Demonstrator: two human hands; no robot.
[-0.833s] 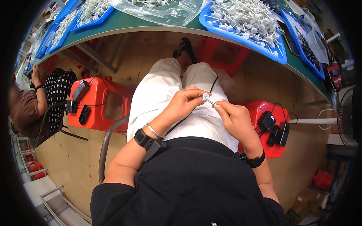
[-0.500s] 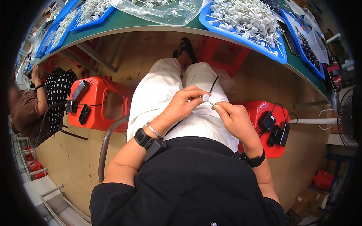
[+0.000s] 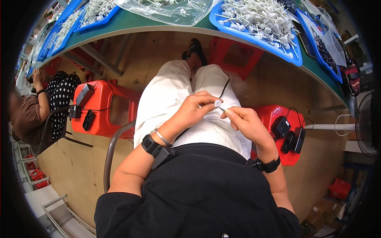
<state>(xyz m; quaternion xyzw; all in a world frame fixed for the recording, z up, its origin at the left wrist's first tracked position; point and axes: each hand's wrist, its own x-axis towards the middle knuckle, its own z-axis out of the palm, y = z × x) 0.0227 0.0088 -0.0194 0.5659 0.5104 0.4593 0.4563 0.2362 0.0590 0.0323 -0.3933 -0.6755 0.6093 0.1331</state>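
Observation:
My left hand (image 3: 197, 108) pinches a small white cap-like piece (image 3: 218, 104) over my lap. My right hand (image 3: 242, 120) holds the thin stick that runs from that piece, fingertips almost touching the left ones. Both hands hover above my white trousers (image 3: 174, 99). A black band sits on each wrist, and a thin bracelet on the left. On the green table ahead, a blue tray (image 3: 260, 33) is heaped with several white sticks with caps.
Red plastic stools (image 3: 107, 107) (image 3: 278, 119) flank my legs, each carrying black devices with cables. More blue trays (image 3: 85, 16) and a clear plastic bag (image 3: 170, 10) lie on the table (image 3: 139, 24). A seated person (image 3: 35, 103) is at left; a fan (image 3: 365, 123) stands at right.

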